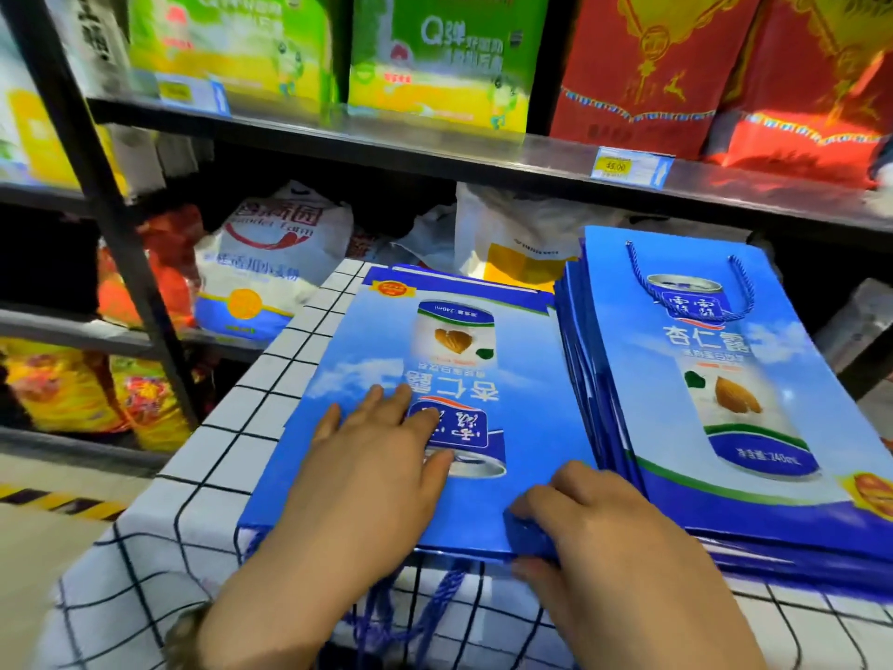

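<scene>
A flat blue paper gift bag [386, 360] printed with an almond-drink can lies on a table under a white cloth with a black grid [251, 413]. My left hand [377, 456] presses flat on the bag with straight fingers. My right hand [594, 519] pinches the bag's near edge, thumb below and fingers curled over the top. Blue rope handles [435, 597] hang over the table's front edge below the bag. To the right lies a stack of several identical blue bags [700, 379], its top bag showing rope handles at the far end.
A dark metal shelf rack [435, 147] stands behind the table, with green boxes [435, 55] and red gift bags [676, 65] on top and white sacks [270, 263] on the lower shelf. Yellow and red packs [72, 394] sit low at left. Yellow-black floor tape [48, 502] runs along the left.
</scene>
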The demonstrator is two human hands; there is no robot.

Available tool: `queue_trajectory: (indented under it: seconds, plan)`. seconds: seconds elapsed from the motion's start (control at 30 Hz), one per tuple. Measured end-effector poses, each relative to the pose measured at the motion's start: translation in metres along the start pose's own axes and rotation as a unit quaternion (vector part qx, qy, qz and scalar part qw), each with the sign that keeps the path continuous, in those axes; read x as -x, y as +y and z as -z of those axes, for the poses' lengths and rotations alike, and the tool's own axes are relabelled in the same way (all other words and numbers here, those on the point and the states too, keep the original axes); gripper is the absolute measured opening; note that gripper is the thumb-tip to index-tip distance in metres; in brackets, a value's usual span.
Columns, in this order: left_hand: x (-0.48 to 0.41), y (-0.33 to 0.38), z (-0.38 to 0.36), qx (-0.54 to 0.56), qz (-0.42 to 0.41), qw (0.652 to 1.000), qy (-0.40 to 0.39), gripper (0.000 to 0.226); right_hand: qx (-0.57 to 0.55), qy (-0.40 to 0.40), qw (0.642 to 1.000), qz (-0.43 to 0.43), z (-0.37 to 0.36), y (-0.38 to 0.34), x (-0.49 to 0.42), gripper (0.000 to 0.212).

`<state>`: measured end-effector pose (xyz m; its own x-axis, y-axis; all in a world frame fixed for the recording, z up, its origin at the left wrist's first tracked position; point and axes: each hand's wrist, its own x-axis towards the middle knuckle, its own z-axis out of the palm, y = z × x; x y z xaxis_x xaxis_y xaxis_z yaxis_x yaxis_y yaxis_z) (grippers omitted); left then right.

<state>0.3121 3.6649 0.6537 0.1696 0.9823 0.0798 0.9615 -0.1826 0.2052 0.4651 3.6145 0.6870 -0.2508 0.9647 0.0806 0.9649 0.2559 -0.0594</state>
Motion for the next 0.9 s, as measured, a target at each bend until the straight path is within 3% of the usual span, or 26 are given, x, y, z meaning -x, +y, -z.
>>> queue_trajectory:
  seconds: [0.1,0.2,0.27,0.33,0.47,0.53,0.6,0.67,0.7,0.77,0.83,0.9]
  plan:
    - [0.0,-0.001,0.0,0.006,0.001,1.0,0.003,0.048,-0.053,-0.028,0.998,0.014,0.007,0.013,0.005,0.05]
    - [0.002,-0.002,-0.001,0.03,-0.013,0.999,0.026,0.041,-0.118,-0.039,0.991,0.04,0.013,0.015,0.003,0.049]
    - [0.003,-0.004,-0.002,0.119,-0.043,0.988,0.086,0.027,-0.219,-0.033,0.974,0.042,0.017,0.011,-0.001,0.045]
    - [0.006,-0.004,0.005,0.239,-0.067,0.961,0.123,0.034,-0.319,-0.002,0.947,0.028,0.019,0.006,-0.005,0.044]
    - [0.021,0.002,0.026,0.423,-0.156,0.892,-0.032,0.036,-0.502,0.072,0.861,-0.048,0.015,-0.002,-0.016,0.039]
    - [0.027,0.008,0.027,0.384,-0.165,0.906,-0.069,0.03,-0.549,0.1,0.826,-0.078,0.013,-0.004,-0.019,0.035]
    - [0.029,0.013,0.019,0.302,-0.155,0.941,-0.011,0.027,-0.571,0.116,0.806,-0.1,0.01,-0.004,-0.021,0.031]
    - [0.029,0.019,0.018,0.279,-0.137,0.95,0.027,0.025,-0.585,0.128,0.794,-0.109,0.006,-0.002,-0.022,0.025]
    - [0.026,0.019,0.021,0.312,-0.112,0.943,0.02,0.026,-0.588,0.132,0.791,-0.105,0.004,-0.001,-0.021,0.021]
    - [0.016,0.015,0.033,0.459,-0.045,0.887,-0.033,0.026,-0.579,0.125,0.801,-0.084,-0.002,0.004,-0.021,0.015]
    - [0.004,0.009,0.046,0.547,0.001,0.834,-0.074,0.018,-0.531,0.102,0.84,-0.043,-0.009,0.008,-0.02,0.021]
    - [-0.006,0.005,0.052,0.561,0.005,0.823,-0.093,0.013,-0.462,0.095,0.882,-0.007,-0.016,0.01,-0.019,0.023]
